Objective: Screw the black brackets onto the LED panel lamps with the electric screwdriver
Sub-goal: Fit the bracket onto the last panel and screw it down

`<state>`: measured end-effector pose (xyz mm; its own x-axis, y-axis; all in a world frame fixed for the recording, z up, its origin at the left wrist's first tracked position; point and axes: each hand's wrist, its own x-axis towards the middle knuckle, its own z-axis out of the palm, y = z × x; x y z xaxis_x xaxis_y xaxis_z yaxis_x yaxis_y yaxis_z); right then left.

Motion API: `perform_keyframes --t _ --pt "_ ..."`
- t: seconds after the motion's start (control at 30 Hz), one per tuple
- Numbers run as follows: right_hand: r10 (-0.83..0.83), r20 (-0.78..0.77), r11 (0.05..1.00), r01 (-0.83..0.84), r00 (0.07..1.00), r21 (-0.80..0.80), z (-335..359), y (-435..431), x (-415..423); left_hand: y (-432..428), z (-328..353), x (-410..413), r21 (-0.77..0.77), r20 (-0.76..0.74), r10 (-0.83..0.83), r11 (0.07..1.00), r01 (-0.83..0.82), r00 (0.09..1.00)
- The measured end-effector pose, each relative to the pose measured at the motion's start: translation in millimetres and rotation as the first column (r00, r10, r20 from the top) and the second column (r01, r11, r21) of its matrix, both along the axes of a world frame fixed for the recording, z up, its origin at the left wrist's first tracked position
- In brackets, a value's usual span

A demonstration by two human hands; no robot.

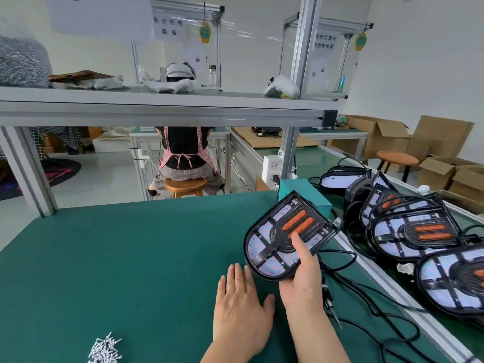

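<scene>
"One view only, the head camera looking down at a workbench. What are the hands doing?"

"The right hand [301,281] grips an LED panel lamp [285,233], thumb pressed on its face and fingers curled underneath. The left hand [241,307] lies flat, palm down, fingers straight and together, on the green mat [117,252]. It holds nothing, and its fingertips are just beside the lamp's rounded edge."

"How does the lamp sit?"

"It is held off the mat, tilted, face up, near the bench's right edge. The face is pale with small red dots. A black bracket [264,254] crosses it, with two orange strips [297,220] at its middle, and the thumb rests by the lower strip. Whether screws hold the bracket cannot be told at this size."

"And the tools?"

"Just right of the right wrist, partly hidden by it, a slim black tool with a metal tip lies on the mat among black cables [352,259]. It is probably the electric screwdriver [330,305]. A heap of silver screws [104,348] lies on the mat at the lower left, well apart from both hands."

"What else is there?"

"More lamps [408,231] of the same kind lie overlapping in a row along the right side. A teal box [298,188] stands behind the held lamp. A metal shelf [157,108] crosses overhead. Beyond the bench a person [184,148] in a checked apron sits on a wooden stool [186,185], back to the camera. Cardboard boxes [379,137] stand at the far right."
</scene>
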<state>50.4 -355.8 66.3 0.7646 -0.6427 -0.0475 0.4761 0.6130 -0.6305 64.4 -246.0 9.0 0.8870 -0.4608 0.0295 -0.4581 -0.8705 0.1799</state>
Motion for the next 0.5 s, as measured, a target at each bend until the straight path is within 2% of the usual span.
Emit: perform_keyframes --t 0.5 --pt "-0.095 -0.011 0.993 0.094 0.995 -0.075 22 -46 -29 -5 -10 3 0.052 0.095 0.024 0.998 -0.029 0.995"
